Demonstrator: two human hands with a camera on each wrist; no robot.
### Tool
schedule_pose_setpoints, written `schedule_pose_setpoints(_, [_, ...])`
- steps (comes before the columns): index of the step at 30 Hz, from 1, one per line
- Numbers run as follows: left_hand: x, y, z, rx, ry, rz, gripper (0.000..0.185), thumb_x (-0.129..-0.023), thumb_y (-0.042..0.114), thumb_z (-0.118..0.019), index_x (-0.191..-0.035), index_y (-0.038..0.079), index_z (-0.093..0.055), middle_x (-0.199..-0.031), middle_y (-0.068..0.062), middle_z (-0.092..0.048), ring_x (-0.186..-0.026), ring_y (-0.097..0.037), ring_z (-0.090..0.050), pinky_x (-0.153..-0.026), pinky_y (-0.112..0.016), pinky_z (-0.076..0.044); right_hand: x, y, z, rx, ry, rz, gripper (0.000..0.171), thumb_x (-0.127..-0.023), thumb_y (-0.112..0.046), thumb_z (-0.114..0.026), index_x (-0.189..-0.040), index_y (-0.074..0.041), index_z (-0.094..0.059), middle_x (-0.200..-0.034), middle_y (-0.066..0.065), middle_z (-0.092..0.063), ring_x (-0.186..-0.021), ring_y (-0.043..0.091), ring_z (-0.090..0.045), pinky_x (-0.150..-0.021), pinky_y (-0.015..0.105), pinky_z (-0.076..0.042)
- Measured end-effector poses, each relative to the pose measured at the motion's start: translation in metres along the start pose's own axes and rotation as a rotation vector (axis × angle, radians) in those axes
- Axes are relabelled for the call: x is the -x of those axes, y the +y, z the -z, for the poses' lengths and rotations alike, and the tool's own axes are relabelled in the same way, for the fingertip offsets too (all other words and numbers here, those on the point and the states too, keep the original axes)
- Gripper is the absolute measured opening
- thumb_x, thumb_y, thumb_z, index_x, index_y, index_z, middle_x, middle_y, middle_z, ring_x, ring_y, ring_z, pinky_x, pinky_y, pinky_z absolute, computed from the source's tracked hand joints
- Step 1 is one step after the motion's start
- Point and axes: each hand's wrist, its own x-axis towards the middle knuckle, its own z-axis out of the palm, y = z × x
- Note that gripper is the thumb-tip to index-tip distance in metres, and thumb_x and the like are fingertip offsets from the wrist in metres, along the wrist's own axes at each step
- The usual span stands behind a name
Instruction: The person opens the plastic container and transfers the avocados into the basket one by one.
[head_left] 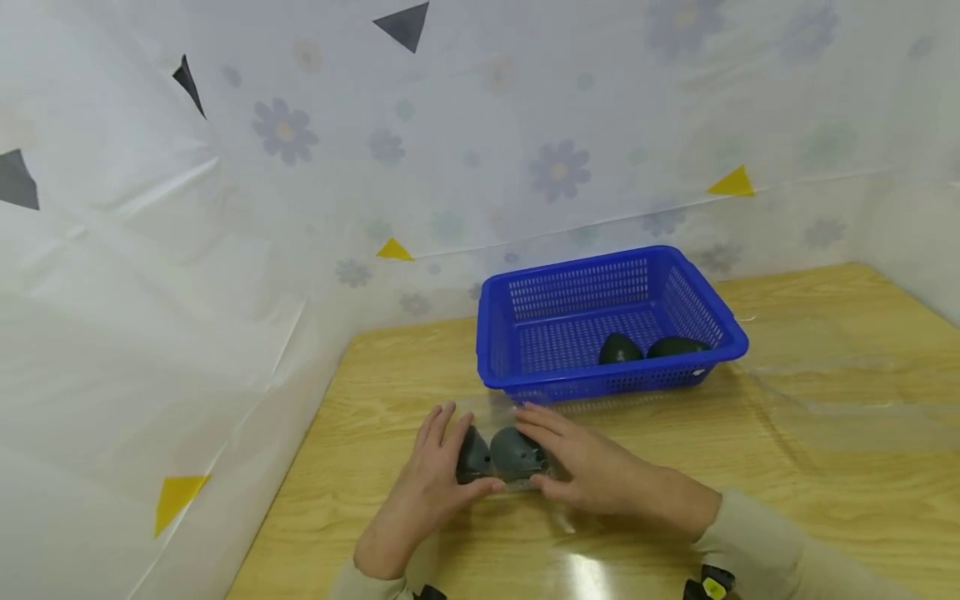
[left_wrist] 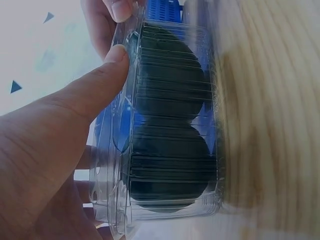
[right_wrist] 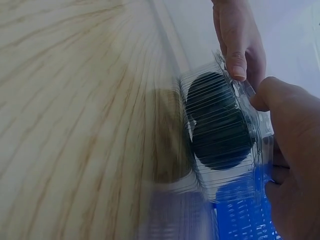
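Wooden table [head_left: 825, 433], flower-printed white sheet walls [head_left: 525, 125], soft light

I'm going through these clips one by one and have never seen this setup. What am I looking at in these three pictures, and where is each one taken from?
There is no machine here: a person works with two bare hands. The wide picture comes from a camera worn on the head, looking down at a wooden table. The other two come from cameras strapped to each wrist, so they show the same thing very close up.

The left hand and the right hand both hold a clear plastic clamshell box, fingers and thumbs curled around its edges. Inside it sit two dark avocados. The box rests on the table.

Behind the hands stands a blue plastic basket, with two more loose avocados in it. Flower-patterned sheeting surrounds the table.
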Motion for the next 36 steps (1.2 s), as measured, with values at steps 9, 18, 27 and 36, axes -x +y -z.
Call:
schedule_pose_setpoints(9, [-0.003,0.012,-0.008,-0.008,0.014,-0.029,0.093,-0.08,0.057,-0.075,-0.149,0.005,-0.04,-0.156,-0.026,-0.031,-0.147,-0.046,-0.025,-0.11,-0.061,-0.04,0.012,0.006,0.006,-0.011,0.019,-0.003,0.067,-0.092,-0.031,-0.067,-0.148,-0.003,-0.044,-0.161,0.009,-0.033,-0.149,0.031,-0.031,-0.117,0.05,-0.036])
schedule_pose_setpoints(18, [-0.006,0.022,-0.015,-0.039,0.044,-0.059,0.092,-0.079,0.059,-0.074,-0.148,0.006,-0.041,-0.155,-0.028,-0.033,-0.145,-0.047,-0.027,-0.109,-0.06,-0.043,0.023,0.01,0.01,-0.001,0.057,0.008,0.067,-0.09,-0.028,-0.069,-0.147,-0.002,-0.045,-0.159,0.012,-0.035,-0.147,0.034,-0.034,-0.115,0.051,-0.037])
schedule_pose_setpoints(27, [-0.012,0.037,-0.019,-0.057,0.012,-0.059,0.097,-0.079,0.062,-0.072,-0.15,0.005,-0.039,-0.156,-0.026,-0.031,-0.146,-0.046,-0.027,-0.112,-0.058,-0.041,0.037,0.017,0.011,0.014,0.123,-0.005,0.067,-0.086,-0.025,-0.072,-0.144,-0.002,-0.049,-0.156,0.012,-0.041,-0.144,0.033,-0.038,-0.111,0.051,-0.042])
schedule_pose_setpoints(36, [-0.018,0.05,-0.025,-0.12,0.015,-0.095,0.099,-0.079,0.066,-0.069,-0.15,0.004,-0.04,-0.157,-0.025,-0.031,-0.146,-0.045,-0.028,-0.113,-0.053,-0.041,0.052,0.022,0.016,0.038,0.156,-0.009,0.068,-0.085,-0.024,-0.074,-0.145,-0.004,-0.048,-0.156,0.011,-0.042,-0.143,0.034,-0.04,-0.108,0.052,-0.045])
